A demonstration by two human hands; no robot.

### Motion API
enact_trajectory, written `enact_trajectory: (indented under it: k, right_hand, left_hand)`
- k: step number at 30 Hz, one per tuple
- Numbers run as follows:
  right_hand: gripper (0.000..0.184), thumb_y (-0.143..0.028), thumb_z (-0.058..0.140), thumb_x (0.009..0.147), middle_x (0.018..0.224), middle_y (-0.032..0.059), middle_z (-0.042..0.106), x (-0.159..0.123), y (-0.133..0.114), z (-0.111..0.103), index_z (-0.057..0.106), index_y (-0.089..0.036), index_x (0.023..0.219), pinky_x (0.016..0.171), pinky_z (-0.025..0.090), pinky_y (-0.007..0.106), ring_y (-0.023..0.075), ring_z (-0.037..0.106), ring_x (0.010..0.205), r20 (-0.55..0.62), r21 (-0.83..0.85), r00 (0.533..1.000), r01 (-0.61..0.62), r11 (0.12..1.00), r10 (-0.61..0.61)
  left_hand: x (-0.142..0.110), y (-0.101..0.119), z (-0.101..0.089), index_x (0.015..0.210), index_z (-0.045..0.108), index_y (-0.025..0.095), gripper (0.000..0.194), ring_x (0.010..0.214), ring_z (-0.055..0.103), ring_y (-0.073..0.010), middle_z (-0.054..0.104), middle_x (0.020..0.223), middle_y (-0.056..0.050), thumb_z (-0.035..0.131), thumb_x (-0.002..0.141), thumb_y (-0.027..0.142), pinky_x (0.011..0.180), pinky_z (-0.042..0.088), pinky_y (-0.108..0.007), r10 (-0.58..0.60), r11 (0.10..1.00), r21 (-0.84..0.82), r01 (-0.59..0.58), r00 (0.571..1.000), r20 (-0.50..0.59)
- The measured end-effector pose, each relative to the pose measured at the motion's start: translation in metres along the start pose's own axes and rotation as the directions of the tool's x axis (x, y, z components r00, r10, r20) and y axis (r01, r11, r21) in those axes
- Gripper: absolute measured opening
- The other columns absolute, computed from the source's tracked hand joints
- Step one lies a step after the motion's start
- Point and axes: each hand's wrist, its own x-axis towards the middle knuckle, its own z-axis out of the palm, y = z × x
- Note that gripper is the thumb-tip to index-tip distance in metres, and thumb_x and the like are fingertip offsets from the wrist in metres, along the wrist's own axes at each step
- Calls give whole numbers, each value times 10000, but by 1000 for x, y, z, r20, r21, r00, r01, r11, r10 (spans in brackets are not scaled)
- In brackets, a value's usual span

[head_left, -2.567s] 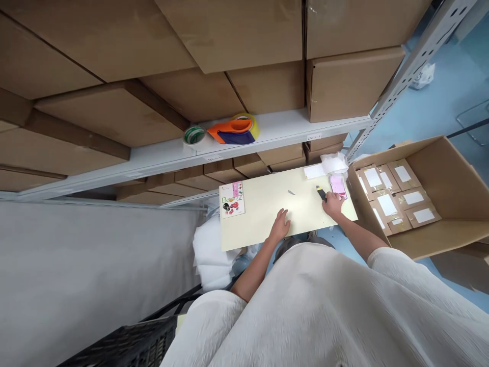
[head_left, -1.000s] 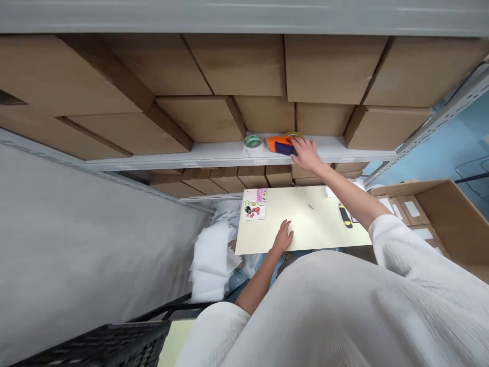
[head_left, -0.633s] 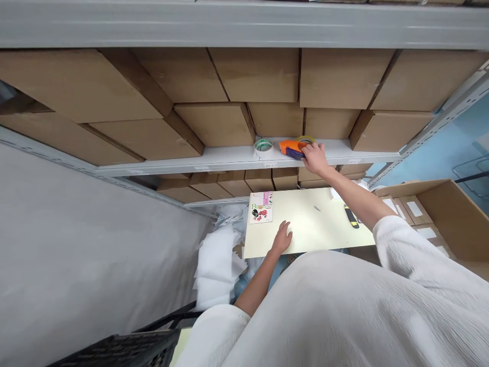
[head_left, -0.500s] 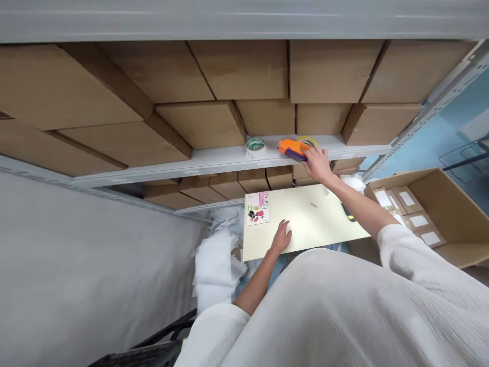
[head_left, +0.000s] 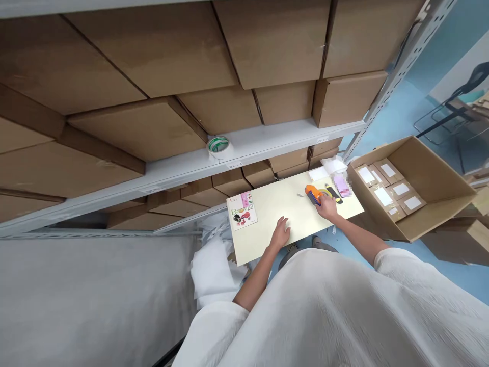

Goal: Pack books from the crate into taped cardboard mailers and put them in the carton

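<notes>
Right hand (head_left: pixel 327 207) clamped on tape dispenser (head_left: pixel 312 192) right of frame centre, knife (head_left: pixel 334 194) just beside it, left hand (head_left: pixel 281 233) apart, loosely spread on table (head_left: pixel 267 206) near centre, booklet (head_left: pixel 243 210) at table's left end, carton (head_left: pixel 445 203) of boxes (head_left: pixel 383 195) at frame right.

- A tall grey metal shelving rack (head_left: pixel 273 136) spans the view from the left edge towards the upper right, ending in a pale perforated metal post (head_left: pixel 410 76).
- Large plain brown cardboard boxes (head_left: pixel 290 41) stand closely packed on it, with smaller brown cardboard boxes (head_left: pixel 225 186) in a row on the level below.
- In front is a narrow, cream-coloured rectangular tabletop (head_left: pixel 260 242).
- A flat, plain grey surface (head_left: pixel 87 290), perhaps a wall, fills the lower left.
- A smooth light-blue floor (head_left: pixel 405 112) shows at right.
- Beyond it stands a black chair with thin legs (head_left: pixel 476 76), near a pale wall (head_left: pixel 460 69).
- The light is soft and even.
</notes>
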Motion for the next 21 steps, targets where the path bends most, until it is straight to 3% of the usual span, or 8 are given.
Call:
enact_trajectory:
  k: [4,8,16,21]
  right_hand:
    - [271,-290,606,961,1207,182,714,-14,32,36,666,-165,1193,954,413,420,324,604,1138,82,0,993,-88,996,87]
    - [311,-273,599,961,1224,200,702,-15,55,50,654,-158,1244,964,411,442,347,602,1153,86,18,992,-99,995,97]
    - [325,-308,616,996,1195,193,725,-4,67,53,661,-164,1284,962,429,454,346,634,1112,127,37,989,-81,996,75]
    - [292,-384,593,1047,1245,204,724,-1,72,38,680,-153,1203,933,431,409,338,635,1175,103,19,995,-7,1000,5]
  left_hand:
    - [-9,-1,9,1534,620,277,558,1537,541,-315,495,1695,-138,656,997,422,1304,437,-535,-33,999,19,33,999,9]
    - [-21,-2,19,1521,630,276,540,1534,544,-321,486,1705,-137,642,1000,417,1296,446,-544,-79,996,45,78,997,14]
    - [-30,14,38,1491,652,251,512,1537,544,-324,506,1689,-156,629,996,380,1297,444,-545,-117,990,80,119,993,-33]
    - [-29,27,45,1496,649,282,513,1534,543,-319,532,1670,-129,637,1003,421,1286,458,-544,-92,995,42,96,992,-92]
